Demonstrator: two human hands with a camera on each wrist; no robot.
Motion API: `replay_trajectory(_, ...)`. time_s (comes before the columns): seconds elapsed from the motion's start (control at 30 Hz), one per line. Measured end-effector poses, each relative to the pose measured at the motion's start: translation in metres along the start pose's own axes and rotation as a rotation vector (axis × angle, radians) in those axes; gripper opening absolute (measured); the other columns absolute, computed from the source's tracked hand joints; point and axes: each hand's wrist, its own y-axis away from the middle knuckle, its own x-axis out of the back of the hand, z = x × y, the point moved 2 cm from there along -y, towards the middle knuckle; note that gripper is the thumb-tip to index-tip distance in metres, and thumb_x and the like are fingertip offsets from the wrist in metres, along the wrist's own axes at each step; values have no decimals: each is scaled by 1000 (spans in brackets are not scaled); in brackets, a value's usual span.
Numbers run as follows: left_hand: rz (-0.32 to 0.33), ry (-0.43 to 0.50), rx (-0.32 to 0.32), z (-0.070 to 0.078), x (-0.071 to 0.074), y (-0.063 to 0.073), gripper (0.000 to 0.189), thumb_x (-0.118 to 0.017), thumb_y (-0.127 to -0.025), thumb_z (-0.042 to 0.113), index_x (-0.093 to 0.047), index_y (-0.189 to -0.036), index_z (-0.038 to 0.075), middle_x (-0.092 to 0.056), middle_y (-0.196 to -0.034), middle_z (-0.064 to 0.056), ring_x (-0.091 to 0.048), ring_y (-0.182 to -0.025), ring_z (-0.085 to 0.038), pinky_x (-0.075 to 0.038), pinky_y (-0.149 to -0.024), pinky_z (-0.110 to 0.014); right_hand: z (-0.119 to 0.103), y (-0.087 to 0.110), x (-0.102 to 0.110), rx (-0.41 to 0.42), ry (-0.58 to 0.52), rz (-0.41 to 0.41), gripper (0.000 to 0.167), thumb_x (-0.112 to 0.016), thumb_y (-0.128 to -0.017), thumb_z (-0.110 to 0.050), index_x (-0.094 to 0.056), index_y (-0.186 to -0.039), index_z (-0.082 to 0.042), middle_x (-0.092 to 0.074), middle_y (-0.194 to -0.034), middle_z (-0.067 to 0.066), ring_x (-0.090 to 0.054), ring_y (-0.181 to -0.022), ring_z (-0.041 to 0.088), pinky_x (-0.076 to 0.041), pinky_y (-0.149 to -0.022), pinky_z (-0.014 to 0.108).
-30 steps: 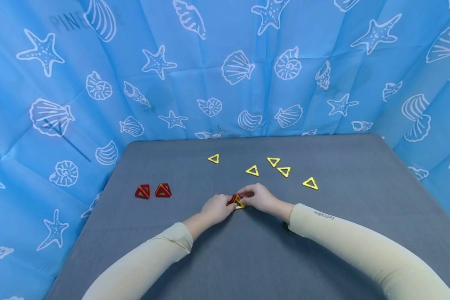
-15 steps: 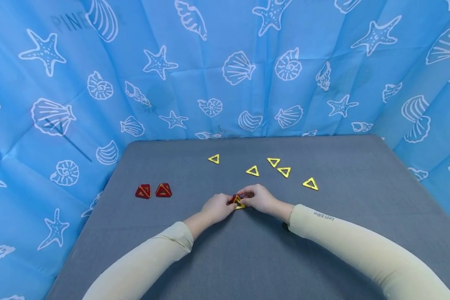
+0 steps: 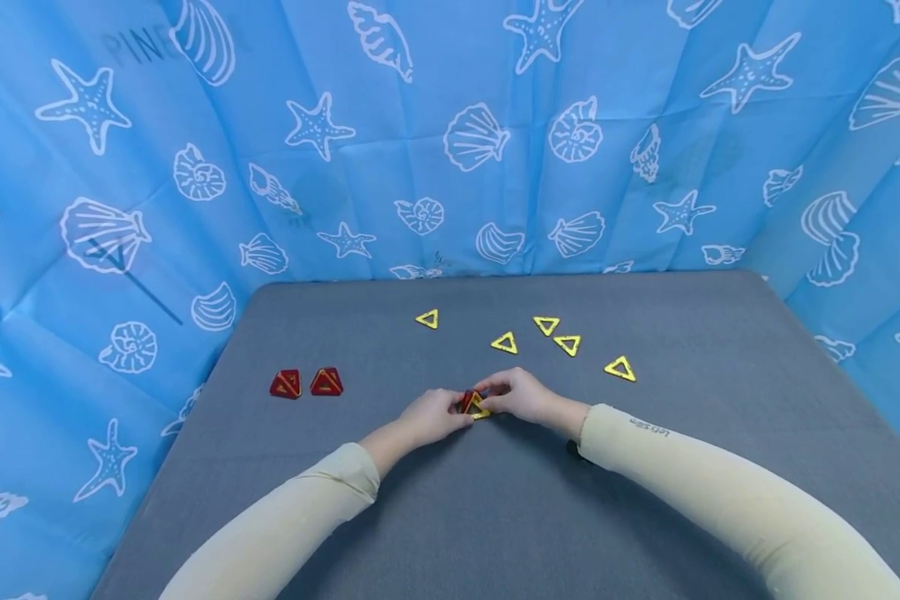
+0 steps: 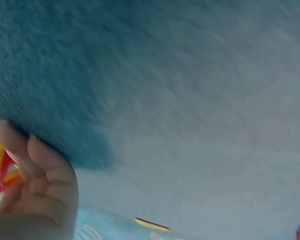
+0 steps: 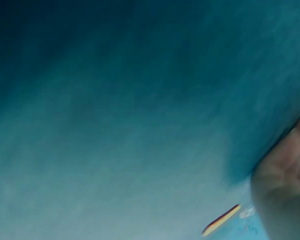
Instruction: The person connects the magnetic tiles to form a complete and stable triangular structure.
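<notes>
Near the middle of the table, a small pyramid of red and yellow triangular tiles [image 3: 477, 408] stands between both hands. My left hand [image 3: 427, 417] holds its left side, thumb at the front. From the right, my right hand [image 3: 521, 396] pinches the pyramid with thumb and fingertips. Fingers cover part of it. In the left wrist view the tiles [image 4: 2, 172] show beside the curved fingers of the left hand [image 4: 42, 182]. The right wrist view catches only part of the right hand [image 5: 285, 160]; its fingertips are outside that view.
Two red pyramids [image 3: 326, 382] sit to the left on the grey table [image 3: 465, 517]. Several flat yellow triangular tiles lie beyond the hands, among them one tile [image 3: 428, 319] at the back and another tile [image 3: 620, 368] at right. A blue shell-print curtain [image 3: 420, 150] borders the table.
The left thumb has shifted slightly down along the front of the pyramid, uncovering more of the yellow front tile. The right hand keeps its pinch almost in place.
</notes>
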Motion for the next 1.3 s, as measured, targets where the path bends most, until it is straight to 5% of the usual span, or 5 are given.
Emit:
replay_trajectory(0.47, -72, -106, -125, -20, 18, -9, 50, -71, -89, 30, -59, -134, 11, -55, -73, 6, -47, -62, -8, -36, -58, -25, 4, -6, 10, 44, -23, -92, 19, -65, -92, -3, -72, -109, 4, -69, -99, 9, -58, -76, 11, -50, -69, 33)
replay_trajectory(0.63, -52, -134, -146, -20, 15, -14, 46, -71, -88, 36, -64, -130, 19, -62, -82, 5, -51, -68, -9, -39, -61, -26, 5, -8, 10, 94, 31, -68, 15, -69, -89, -2, -67, -101, 6, -58, -74, 1, -50, -65, 11, -44, -63, 29)
replay_trajectory(0.8, -29, -151, -161, -20, 14, -15, 37, -71, -89, 35, -69, -123, 19, -67, -102, 2, -56, -84, -11, -43, -73, -30, 10, -7, 17, 21, 33, -47, 23, -68, -90, -4, -62, -110, 6, -50, -68, 1, -46, -60, 13, -41, -59, 30)
replay_trajectory(1.0, 1, -157, -200, -26, 13, -12, 36, -72, -88, 33, -69, -120, 15, -55, -81, 6, -48, -70, -9, -38, -64, -27, 16, 1, 32, -56, 6, -54, 27, -66, -92, -7, -61, -116, 5, -52, -73, 2, -51, -66, 16, -45, -63, 32)
replay_trajectory(1.3, -56, -191, -178, -24, 13, -11, 56, -68, -88, 44, -56, -139, 24, -51, -87, 6, -45, -74, -11, -35, -65, -27, 27, 15, 51, -115, -15, -46, 31, -62, -95, -9, -58, -122, 6, -56, -79, 5, -53, -74, 19, -47, -68, 35)
